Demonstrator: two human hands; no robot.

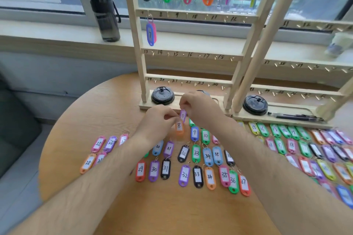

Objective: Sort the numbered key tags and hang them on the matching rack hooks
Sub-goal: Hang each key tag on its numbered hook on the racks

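Tags marked 8 hang close together over the round wooden desk [152,215], the small orange plastic tag [179,129] pinched in the left hand [158,120] and the purple plastic tag [183,115] in the right hand [198,108] (both light, stiff, likely slick), probably best gripped near the ring end

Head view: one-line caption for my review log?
Left hand pinches orange tag 8, right hand purple tag 8, before the wooden rack.

Far beyond your left hand [156,120], a dark bottle [104,5] stood on the sill [57,32]; black pens [296,116] lay right of your right hand [198,108].
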